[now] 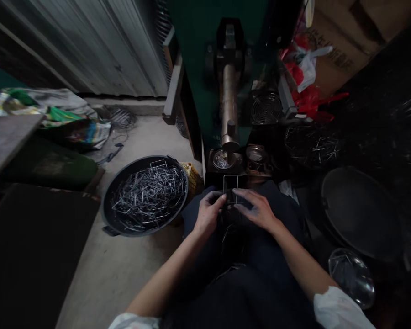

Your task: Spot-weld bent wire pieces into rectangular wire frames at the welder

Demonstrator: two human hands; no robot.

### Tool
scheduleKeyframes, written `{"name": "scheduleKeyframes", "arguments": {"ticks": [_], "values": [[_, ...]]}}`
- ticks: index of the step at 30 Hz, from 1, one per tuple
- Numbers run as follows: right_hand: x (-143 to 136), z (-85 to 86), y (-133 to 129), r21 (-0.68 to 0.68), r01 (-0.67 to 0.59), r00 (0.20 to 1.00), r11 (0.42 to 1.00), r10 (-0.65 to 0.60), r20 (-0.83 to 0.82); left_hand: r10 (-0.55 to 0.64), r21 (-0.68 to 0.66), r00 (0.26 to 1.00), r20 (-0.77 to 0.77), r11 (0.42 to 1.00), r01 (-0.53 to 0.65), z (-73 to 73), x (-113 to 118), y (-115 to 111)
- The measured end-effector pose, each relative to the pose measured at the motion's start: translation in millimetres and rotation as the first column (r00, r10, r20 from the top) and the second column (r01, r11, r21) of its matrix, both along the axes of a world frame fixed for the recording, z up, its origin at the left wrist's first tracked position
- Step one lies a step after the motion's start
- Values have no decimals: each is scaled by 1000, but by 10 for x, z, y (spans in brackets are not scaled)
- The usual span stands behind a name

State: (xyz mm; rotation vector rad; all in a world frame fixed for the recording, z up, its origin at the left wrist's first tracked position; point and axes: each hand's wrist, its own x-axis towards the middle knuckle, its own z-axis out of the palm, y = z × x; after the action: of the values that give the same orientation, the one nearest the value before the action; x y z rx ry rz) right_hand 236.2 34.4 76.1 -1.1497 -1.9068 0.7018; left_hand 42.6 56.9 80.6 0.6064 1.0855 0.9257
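Your left hand (208,211) and right hand (256,209) both pinch a bent wire frame (230,186), each grip pressed together on its lower part, over your lap just before the press die (223,159). To your left, a black basin (110,214) of wire pieces (150,192) sits on the floor.
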Motion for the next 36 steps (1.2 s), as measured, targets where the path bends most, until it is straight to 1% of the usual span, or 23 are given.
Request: {"name": "scheduleKeyframes", "arguments": {"ticks": [3, 7, 13, 22, 27, 36], "values": [[16, 26, 45, 15, -7, 1000, 1000, 7, 3, -14, 49, 999, -30, 999, 16, -17, -10, -1], [12, 60, 88, -1, -27, 999, 1000, 27, -28, -29, 103, 998, -51, 994, 34, -4, -25, -20], [30, 131, 161, -10, -58, 997, 998, 57, -60, -4, 154, 1000, -23, 988, 8, 5, -24, -31], [96, 170, 290, -12, -106, 992, 994, 105, -72, 36, 170, 999, 19, 985, -38, 76, 4, 6], [102, 186, 344, -5, -123, 990, 992, 123, -64, 53, 202, 998, 29, 978, -58, 61, -5, 18], [86, 284, 415, -3, -154, 987, 988, 154, -39, 74, 205, 997, 37, 976, -80, 23, -22, 45]]}}
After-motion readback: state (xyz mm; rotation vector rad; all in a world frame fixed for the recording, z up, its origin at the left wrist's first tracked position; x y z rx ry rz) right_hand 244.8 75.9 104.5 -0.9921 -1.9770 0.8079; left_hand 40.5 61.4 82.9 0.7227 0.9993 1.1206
